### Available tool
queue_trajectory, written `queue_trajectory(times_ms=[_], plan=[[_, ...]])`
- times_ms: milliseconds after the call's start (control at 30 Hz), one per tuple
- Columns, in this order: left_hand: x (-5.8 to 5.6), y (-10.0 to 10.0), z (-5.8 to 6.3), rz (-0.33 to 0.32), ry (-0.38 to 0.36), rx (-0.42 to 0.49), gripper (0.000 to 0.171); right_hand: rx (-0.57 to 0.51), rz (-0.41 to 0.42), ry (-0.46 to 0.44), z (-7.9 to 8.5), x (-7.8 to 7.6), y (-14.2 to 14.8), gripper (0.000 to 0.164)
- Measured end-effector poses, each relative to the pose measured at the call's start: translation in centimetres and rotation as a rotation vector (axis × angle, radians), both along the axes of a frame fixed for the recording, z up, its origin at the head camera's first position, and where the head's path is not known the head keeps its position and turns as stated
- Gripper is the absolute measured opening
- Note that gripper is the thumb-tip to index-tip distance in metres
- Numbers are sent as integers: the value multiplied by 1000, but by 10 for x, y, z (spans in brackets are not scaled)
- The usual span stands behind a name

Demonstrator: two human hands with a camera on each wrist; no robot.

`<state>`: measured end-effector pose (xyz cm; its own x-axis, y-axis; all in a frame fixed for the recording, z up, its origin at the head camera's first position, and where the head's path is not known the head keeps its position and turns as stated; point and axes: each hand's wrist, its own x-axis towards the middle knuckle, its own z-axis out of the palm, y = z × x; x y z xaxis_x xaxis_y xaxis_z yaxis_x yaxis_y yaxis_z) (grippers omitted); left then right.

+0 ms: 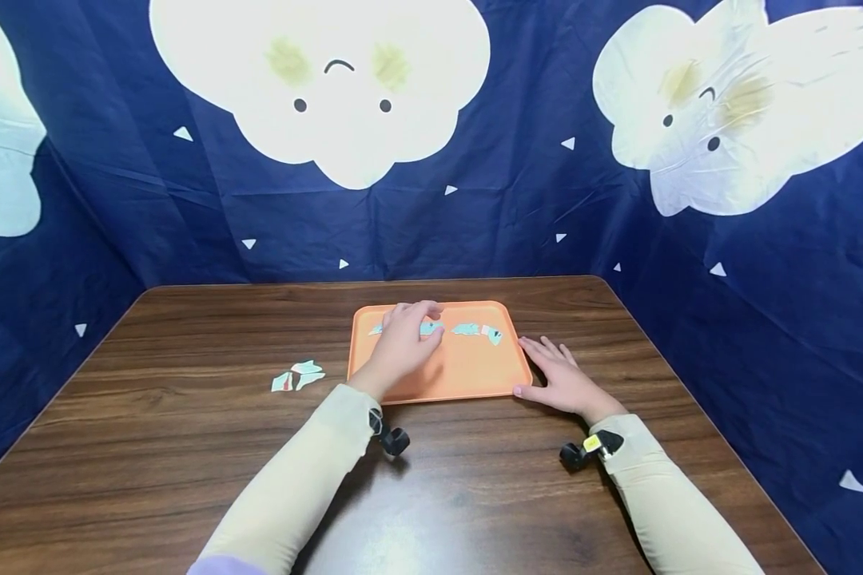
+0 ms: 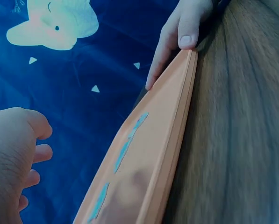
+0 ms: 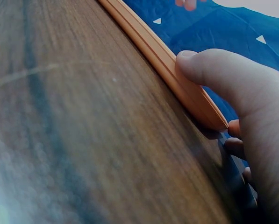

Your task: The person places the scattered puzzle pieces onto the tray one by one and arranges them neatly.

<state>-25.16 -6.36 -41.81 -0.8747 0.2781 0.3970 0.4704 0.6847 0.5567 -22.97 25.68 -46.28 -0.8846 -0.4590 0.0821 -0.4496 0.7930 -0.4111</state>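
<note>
My left hand (image 1: 405,339) hovers over the left part of an orange tray (image 1: 467,371), fingers loosely bent and holding nothing. Below it, partly hidden by the hand, lies a light-blue paper piece (image 1: 431,327). More such pieces form a row along the tray's far side: a blue piece (image 1: 466,329) and a piece with white and dark marks (image 1: 494,335) to the right, and a small piece (image 1: 376,329) at the left. At the tray's right end, my right hand (image 1: 562,381) rests against the rim, thumb (image 3: 200,65) on the near corner and fingers extended along the side.
Left of the tray, three loose pale-blue paper pieces (image 1: 307,367) lie close together on the brown wooden table (image 1: 187,431); one has a red mark. A dark blue cloth (image 1: 403,224) with white clouds hangs behind the table and along its sides.
</note>
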Motion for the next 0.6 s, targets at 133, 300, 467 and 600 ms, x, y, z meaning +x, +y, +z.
queue_trajectory(times_ms=[133, 300, 467, 600], plan=[[7, -18, -2, 16, 33, 5, 32, 4, -2, 2, 0, 0, 0, 97], [14, -45, -13, 26, 81, 20, 28, 6, 1, 6, -1, 0, 1, 96], [19, -73, -27, 23, 126, 36, 27, 7, 2, 8, -1, 0, 1, 96], [23, -95, -35, 30, 142, 39, 29, 0, 3, 16, -1, 0, 0, 96]])
